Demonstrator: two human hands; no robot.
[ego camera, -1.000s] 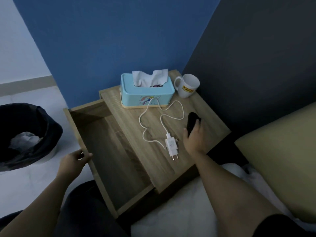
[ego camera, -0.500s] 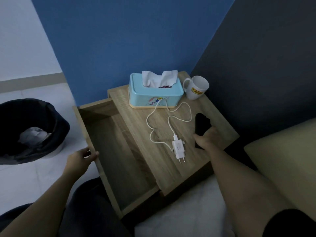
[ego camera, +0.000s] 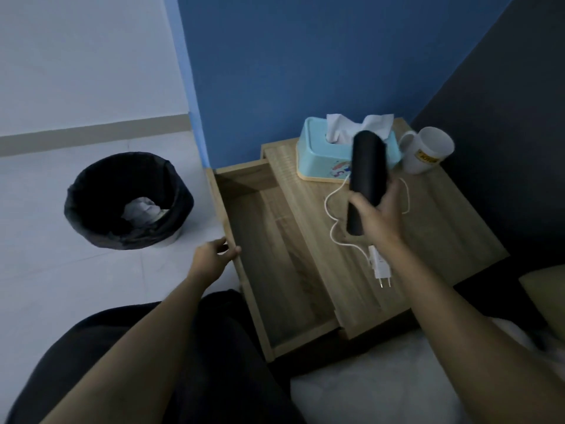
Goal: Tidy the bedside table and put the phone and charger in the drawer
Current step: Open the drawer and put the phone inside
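Observation:
My right hand [ego camera: 377, 217] grips the black phone [ego camera: 365, 175] and holds it lifted above the wooden bedside table [ego camera: 452, 228], tilted upright in front of the tissue box. The white charger [ego camera: 380, 266] lies on the tabletop under my right wrist, its white cable [ego camera: 331, 209] looping back toward the tissue box. The drawer [ego camera: 275, 258] stands pulled out to the left of the tabletop, with nothing inside. My left hand [ego camera: 212, 258] holds the drawer's left front edge.
A light blue tissue box [ego camera: 324, 154] and a white mug [ego camera: 428, 151] stand at the back of the table against the blue wall. A black-lined waste bin [ego camera: 128, 200] with crumpled paper sits on the floor to the left. The bed and a pillow [ego camera: 544, 298] lie to the right.
My right hand closed on the phone lying on the tabletop and lifted it up and to the left. My left hand stayed on the drawer edge. The view shifted left.

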